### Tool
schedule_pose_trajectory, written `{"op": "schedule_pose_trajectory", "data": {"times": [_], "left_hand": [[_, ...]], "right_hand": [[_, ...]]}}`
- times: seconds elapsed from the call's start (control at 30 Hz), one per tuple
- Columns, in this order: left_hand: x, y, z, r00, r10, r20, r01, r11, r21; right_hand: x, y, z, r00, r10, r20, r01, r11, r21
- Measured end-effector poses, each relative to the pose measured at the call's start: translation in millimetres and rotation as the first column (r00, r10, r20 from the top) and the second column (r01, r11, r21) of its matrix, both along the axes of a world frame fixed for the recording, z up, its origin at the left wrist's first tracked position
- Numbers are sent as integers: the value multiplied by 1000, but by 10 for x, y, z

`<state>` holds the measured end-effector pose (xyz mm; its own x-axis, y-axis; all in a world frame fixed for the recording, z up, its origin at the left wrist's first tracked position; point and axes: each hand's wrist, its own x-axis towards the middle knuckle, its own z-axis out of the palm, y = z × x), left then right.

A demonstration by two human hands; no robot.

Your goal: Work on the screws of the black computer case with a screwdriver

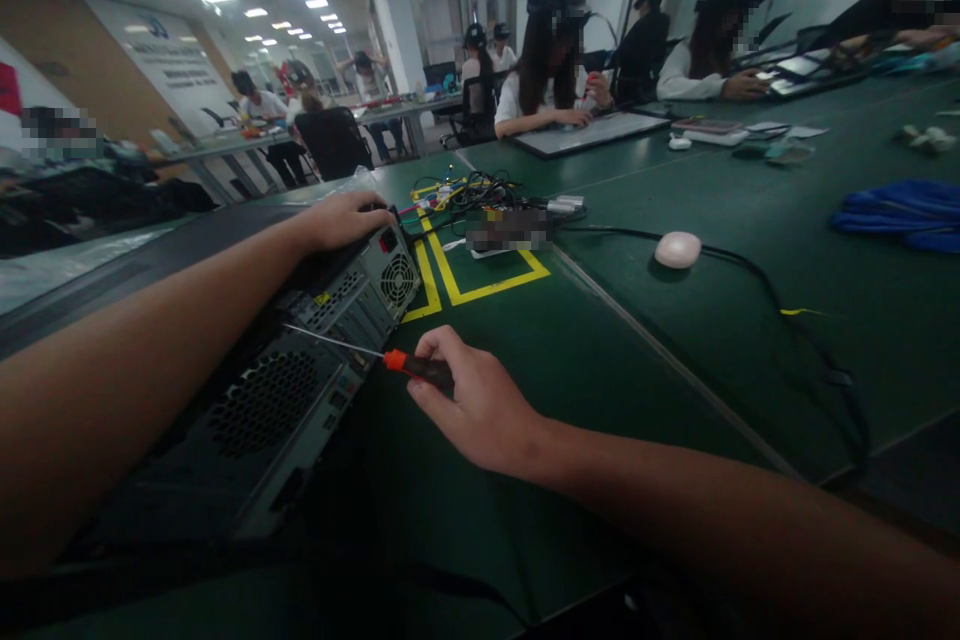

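A desktop computer case (300, 390) lies on its side on the green table (675, 340), its rear panel with fan grille and ports facing me. My left hand (345, 218) rests on the top far end of the case, fingers curled over its edge. My right hand (472, 400) is closed around the black and red handle of a screwdriver (375, 355). The thin metal shaft points left, its tip against the rear panel of the case.
A tangle of cables (465, 192) lies by yellow tape marks (480, 280) beyond the case. A pink mouse (677, 249) with a black cord sits to the right, blue cloth (900, 212) at far right. Other people work at tables behind.
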<state>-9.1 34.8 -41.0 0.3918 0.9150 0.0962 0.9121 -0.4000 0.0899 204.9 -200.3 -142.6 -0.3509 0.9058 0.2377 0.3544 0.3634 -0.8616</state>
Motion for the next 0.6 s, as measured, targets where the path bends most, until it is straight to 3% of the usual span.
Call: {"op": "schedule_pose_trajectory", "data": {"times": [0.6], "left_hand": [[17, -12, 15, 999, 31, -37, -31, 1000, -4]], "right_hand": [[10, 0, 8, 1000, -5, 12, 5, 1000, -15]]}}
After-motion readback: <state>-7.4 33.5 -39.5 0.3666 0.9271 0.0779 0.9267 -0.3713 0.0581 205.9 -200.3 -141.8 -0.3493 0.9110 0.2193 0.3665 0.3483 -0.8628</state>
